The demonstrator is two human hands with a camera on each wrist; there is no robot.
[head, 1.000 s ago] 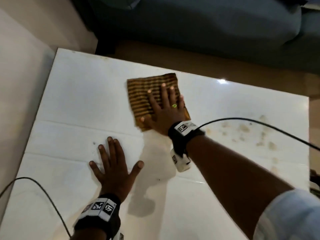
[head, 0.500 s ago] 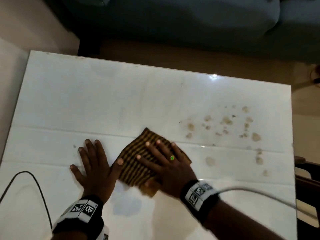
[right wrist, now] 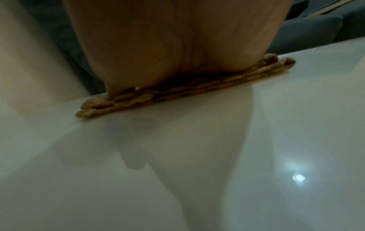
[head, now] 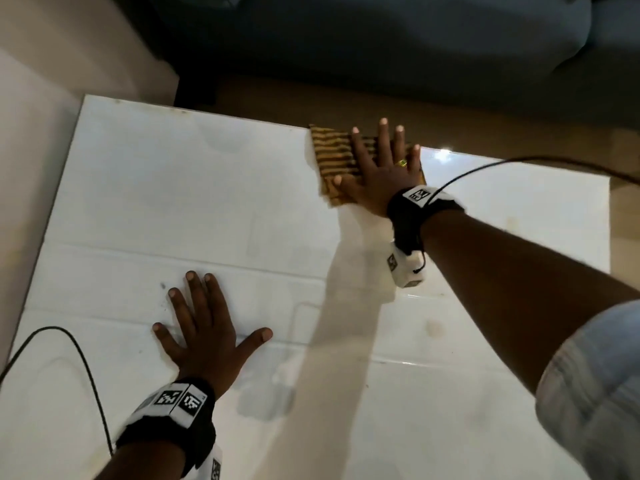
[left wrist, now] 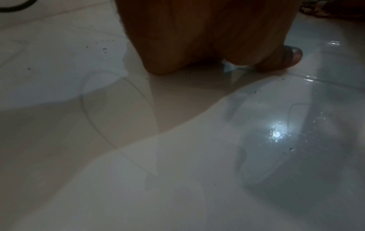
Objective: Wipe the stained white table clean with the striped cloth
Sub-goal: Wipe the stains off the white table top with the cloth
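The folded brown-and-yellow striped cloth (head: 334, 159) lies at the far edge of the glossy white table (head: 173, 202), its far part reaching over that edge. My right hand (head: 377, 168) presses flat on it, fingers straight and spread, fingertips past the table edge. From the right wrist view the cloth (right wrist: 177, 92) shows as a flat stack under the palm (right wrist: 177, 46). My left hand (head: 204, 327) rests flat on the near left of the table, fingers spread, holding nothing. A faint brownish stain (head: 434, 328) sits near the right forearm. Dark specks (left wrist: 94, 45) dot the surface beside the left palm (left wrist: 197, 34).
A dark grey sofa (head: 381, 39) runs behind the table, with brown floor (head: 485, 133) between them. A black cable (head: 79, 358) loops over the table's near left corner; another cable (head: 519, 161) trails from my right wrist. A pale wall (head: 34, 133) borders the left.
My right hand has pushed the cloth from the near middle of the table out to its far edge. The left hand stays flat in place. The cluster of brown stains is no longer visible.
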